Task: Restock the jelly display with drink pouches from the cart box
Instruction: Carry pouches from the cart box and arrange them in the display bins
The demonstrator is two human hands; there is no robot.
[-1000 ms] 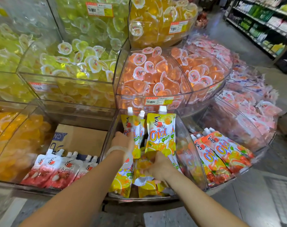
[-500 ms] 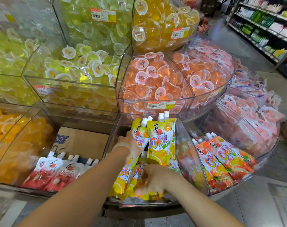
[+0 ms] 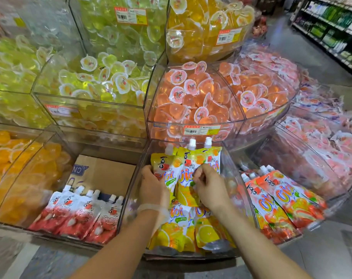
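Hands arranging pouches in the clear bin

Both hands are working inside the clear plastic display bin (image 3: 227, 158), among yellow orange-print drink pouches with white caps (image 3: 191, 158). The left hand (image 3: 153, 186) is gripping the leftmost standing pouch by its side. The right hand (image 3: 208, 187) is pinching the middle pouch with curled fingers. More yellow pouches are lying flat beneath the wrists.

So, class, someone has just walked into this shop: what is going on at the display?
A person is stocking yellow drink pouches in the clear middle bin. The left hand and the right hand both grip the standing pouches at the back. More yellow pouches lie flat in front. Red pouches fill the bin beside it.
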